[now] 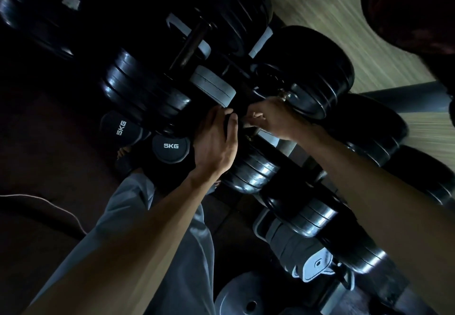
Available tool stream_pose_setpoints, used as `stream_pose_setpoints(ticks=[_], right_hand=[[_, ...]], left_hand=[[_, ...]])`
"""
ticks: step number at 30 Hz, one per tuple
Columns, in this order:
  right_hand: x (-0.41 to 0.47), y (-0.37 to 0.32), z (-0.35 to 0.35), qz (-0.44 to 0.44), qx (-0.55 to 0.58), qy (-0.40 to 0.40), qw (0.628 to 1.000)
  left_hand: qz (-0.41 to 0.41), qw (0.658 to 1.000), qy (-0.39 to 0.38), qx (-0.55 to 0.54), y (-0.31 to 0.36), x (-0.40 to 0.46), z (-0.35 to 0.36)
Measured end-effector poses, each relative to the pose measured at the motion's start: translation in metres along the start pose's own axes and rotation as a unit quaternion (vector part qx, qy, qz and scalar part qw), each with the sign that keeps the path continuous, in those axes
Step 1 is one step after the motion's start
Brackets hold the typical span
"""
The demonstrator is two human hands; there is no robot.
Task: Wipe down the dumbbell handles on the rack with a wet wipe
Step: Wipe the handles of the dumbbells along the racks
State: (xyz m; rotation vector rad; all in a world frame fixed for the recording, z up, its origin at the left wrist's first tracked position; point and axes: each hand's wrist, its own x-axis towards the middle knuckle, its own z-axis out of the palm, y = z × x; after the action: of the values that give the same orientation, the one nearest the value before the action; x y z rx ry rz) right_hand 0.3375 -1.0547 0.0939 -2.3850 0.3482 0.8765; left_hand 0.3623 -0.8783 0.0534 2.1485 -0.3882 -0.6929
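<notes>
The view is dark and tilted. Black plate dumbbells lie in rows on a rack. My left hand grips the top edge of one dumbbell's inner plate, its fingers curled over the rim. My right hand reaches in from the right, fingers curled round the short handle between the plates. In this dim light I cannot make out a wet wipe in either hand. Another dumbbell's bare handle shows higher up.
Two grey dumbbells marked 5KG sit left of my left hand. A loose weight plate lies at the bottom. Larger dumbbells crowd the right. Pale wooden floor runs behind the rack, and my grey trouser leg is below.
</notes>
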Motion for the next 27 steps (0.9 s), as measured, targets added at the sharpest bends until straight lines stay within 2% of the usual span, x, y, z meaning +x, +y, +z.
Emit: stream_pose_setpoints(ticks=[3, 5, 8, 10, 12, 15, 17, 20, 22, 25, 27], right_hand=[[0.010, 0.009, -0.014, 0.052, -0.020, 0.035, 0.998], [0.011, 0.005, -0.006, 0.053, -0.073, 0.049, 0.995], [0.009, -0.013, 0.006, 0.029, -0.076, -0.025, 0.996], [0.019, -0.013, -0.002, 0.051, -0.057, -0.065, 0.995], [0.026, -0.007, -0.014, 0.082, -0.067, -0.055, 0.993], [0.025, -0.004, -0.014, 0.097, -0.065, 0.008, 0.993], [0.021, -0.011, -0.006, 0.086, -0.060, -0.016, 0.994], [0.020, -0.015, -0.002, 0.064, 0.020, -0.076, 0.995], [0.018, -0.012, -0.010, 0.071, 0.014, -0.056, 0.996], [0.012, -0.008, -0.009, 0.087, -0.080, 0.043, 0.992], [0.007, -0.016, 0.004, 0.061, -0.110, 0.045, 0.991]], left_hand=[[0.000, 1.000, 0.000, 0.004, -0.002, 0.001, 0.002], [0.002, 1.000, 0.001, 0.008, -0.003, 0.002, 0.003], [0.008, 1.000, 0.011, 0.013, -0.004, 0.002, 0.004], [0.007, 1.000, 0.012, 0.015, -0.004, 0.001, 0.003], [0.005, 1.000, 0.010, 0.017, -0.003, 0.001, 0.003], [0.006, 1.000, 0.007, 0.015, -0.002, 0.001, 0.001], [0.009, 1.000, 0.009, 0.015, -0.002, 0.001, 0.001], [0.008, 1.000, 0.004, 0.017, -0.002, 0.001, 0.001], [0.010, 1.000, 0.000, 0.017, -0.002, 0.002, 0.001], [0.018, 1.000, 0.003, 0.015, -0.003, 0.002, 0.002], [0.024, 1.000, 0.004, 0.019, -0.003, 0.002, 0.002]])
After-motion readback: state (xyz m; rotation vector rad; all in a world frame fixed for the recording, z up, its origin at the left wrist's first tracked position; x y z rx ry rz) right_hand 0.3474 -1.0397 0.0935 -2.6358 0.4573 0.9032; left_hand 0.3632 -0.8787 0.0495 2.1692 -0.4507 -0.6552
